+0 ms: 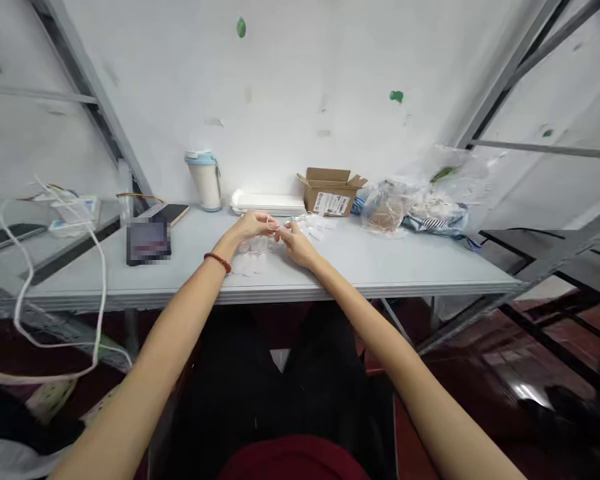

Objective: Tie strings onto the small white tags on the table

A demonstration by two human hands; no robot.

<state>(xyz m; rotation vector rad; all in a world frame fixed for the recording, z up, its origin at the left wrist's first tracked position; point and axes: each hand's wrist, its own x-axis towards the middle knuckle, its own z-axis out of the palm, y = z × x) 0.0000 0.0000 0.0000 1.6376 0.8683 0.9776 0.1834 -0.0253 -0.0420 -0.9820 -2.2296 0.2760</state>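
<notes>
Head view: a grey table (pixel 405 263) runs across the middle of the frame, with two bare forearms reaching in from the lower corners.
Left hand: just left of centre, the left hand (pixel 251 225) has thumb and fingers pinched on a thin white strand (pixel 274 229), its kind too small to tell.
Right hand: at centre, the right hand (pixel 297 243) has its fingers drawn in, tips meeting the left's; I cannot tell whether they grip the strand.
White pieces: small white pieces (pixel 250 265) lie at centre, under and beside both hands.
Left wrist: a reddish-brown beaded bracelet (pixel 218 262).
Behind the hands: a stack of white trays (pixel 270 203), with an open cardboard box (pixel 332 193) just to its right.
Left of centre: a cream tumbler with a pale blue lid (pixel 207 181) stands upright.
Left end: a dark phone (pixel 171 214) lies behind a blurred-out device (pixel 149 243).
Right of centre: crumpled clear plastic bags (pixel 385 210).
Far left: a looping white cable (pixel 103 280).
</notes>
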